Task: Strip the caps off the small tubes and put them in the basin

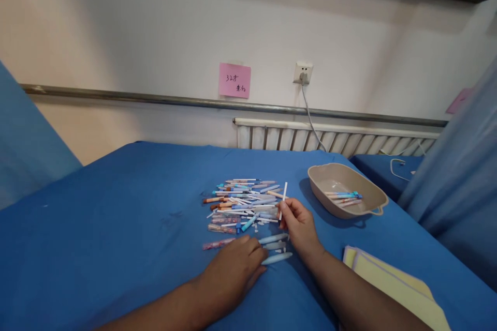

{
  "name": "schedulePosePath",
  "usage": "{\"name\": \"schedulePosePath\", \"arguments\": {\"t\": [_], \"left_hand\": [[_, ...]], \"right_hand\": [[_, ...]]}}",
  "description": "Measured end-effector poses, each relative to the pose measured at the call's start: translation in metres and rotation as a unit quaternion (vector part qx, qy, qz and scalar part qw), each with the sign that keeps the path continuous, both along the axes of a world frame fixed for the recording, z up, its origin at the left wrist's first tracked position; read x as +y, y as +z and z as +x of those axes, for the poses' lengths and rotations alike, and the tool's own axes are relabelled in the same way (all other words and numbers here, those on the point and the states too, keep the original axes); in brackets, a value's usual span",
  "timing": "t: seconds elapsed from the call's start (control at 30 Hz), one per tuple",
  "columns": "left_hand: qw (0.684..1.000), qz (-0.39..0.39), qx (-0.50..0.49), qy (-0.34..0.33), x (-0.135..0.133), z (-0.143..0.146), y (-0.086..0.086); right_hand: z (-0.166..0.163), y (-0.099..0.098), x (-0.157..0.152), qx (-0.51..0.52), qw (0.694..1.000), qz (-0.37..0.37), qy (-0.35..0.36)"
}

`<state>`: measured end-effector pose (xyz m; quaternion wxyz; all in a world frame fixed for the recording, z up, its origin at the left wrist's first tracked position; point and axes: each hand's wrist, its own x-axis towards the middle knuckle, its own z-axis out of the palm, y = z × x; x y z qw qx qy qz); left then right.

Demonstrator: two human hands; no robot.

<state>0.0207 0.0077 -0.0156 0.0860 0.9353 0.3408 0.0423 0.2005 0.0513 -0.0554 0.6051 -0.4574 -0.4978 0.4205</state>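
The right hand (301, 226) pinched 1 slim white stick (285, 192) over the right edge of a loose pen pile (243, 206). The left hand (233, 271) lay palm down beside 3 pale pens (277, 259); whether it gripped anything could not be told. Blue cloth (163, 264) spread beneath. Rightward sat a beige basin (324, 178) holding pens, with yellow sheets (392, 282) nearer.
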Motion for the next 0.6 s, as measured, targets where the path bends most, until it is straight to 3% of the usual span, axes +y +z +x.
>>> {"name": "schedulePosePath", "arguments": {"t": [0.27,0.6], "left_hand": [[0.999,-0.007,0.028,-0.027,-0.007,-0.007,0.003],[0.999,-0.034,-0.031,-0.016,-0.003,-0.013,-0.002]], "right_hand": [[-0.001,0.004,-0.003,-0.025,1.000,-0.001,0.013],[-0.003,0.008,-0.008,-0.045,0.999,-0.015,0.025]]}}
